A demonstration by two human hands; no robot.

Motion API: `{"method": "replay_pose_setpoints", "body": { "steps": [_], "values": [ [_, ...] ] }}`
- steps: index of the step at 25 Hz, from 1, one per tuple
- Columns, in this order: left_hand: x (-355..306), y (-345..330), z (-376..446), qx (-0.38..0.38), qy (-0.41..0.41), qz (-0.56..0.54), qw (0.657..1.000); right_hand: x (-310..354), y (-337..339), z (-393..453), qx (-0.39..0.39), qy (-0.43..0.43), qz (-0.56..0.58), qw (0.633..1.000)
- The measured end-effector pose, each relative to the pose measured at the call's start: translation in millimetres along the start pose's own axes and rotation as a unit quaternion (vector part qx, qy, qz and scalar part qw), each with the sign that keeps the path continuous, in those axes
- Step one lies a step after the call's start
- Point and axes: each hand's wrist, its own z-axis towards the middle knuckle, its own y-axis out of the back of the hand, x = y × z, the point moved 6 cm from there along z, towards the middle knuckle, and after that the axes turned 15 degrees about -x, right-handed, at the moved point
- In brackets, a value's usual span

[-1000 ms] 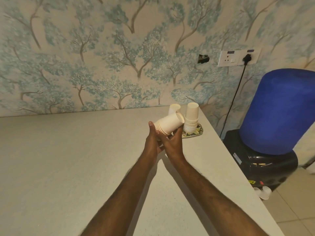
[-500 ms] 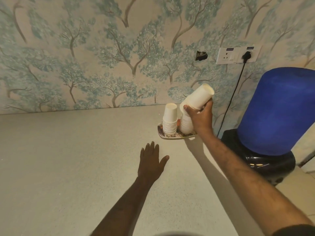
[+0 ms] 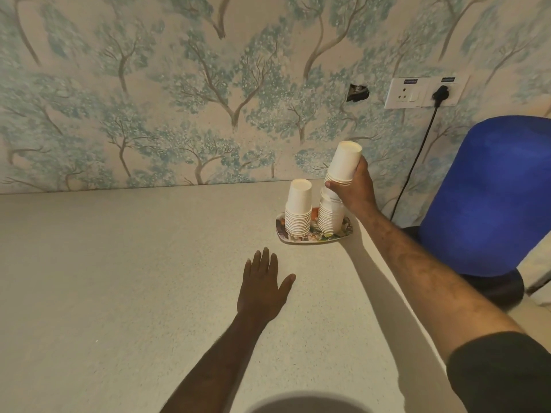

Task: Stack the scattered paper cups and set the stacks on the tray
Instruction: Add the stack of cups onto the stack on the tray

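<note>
Where the countertop (image 3: pixel 119 293) lies nearest: left hand (image 3: pixel 262 289), flat, fingers spread, holding nothing. Beyond it, patterned tray (image 3: pixel 316 237) near the counter's right edge, bearing two inverted cup stacks: left stack (image 3: pixel 298 208) free; right stack (image 3: pixel 329 217) apparently being topped with a held stack (image 3: pixel 343 165) gripped by right hand (image 3: pixel 354 192). Farthest: tree-patterned wall (image 3: pixel 179 99).

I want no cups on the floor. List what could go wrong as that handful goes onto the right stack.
1. The held cups lean off the line of the right stack below; pushed down crooked, they may jam or topple it.
2. The tray sits close to the counter's right edge, so toppled cups could roll off.
3. The left hand lies flat, away from the tray, so nothing steadies it or the left stack.
</note>
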Motion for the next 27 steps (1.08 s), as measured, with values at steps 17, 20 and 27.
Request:
{"method": "replay_pose_setpoints", "body": {
  "steps": [17,20,27],
  "values": [
    [-2,5,0,0.005,0.008,0.001,1.000,-32,-14,-22,0.030,-0.032,-0.034,0.998],
    [-3,7,0,0.004,0.012,-0.008,1.000,-35,-1,-36,0.043,-0.045,-0.067,0.996],
    [-10,21,4,-0.024,0.029,-0.035,0.999,-41,45,-110,0.104,0.129,-0.357,0.919]
  ]
}}
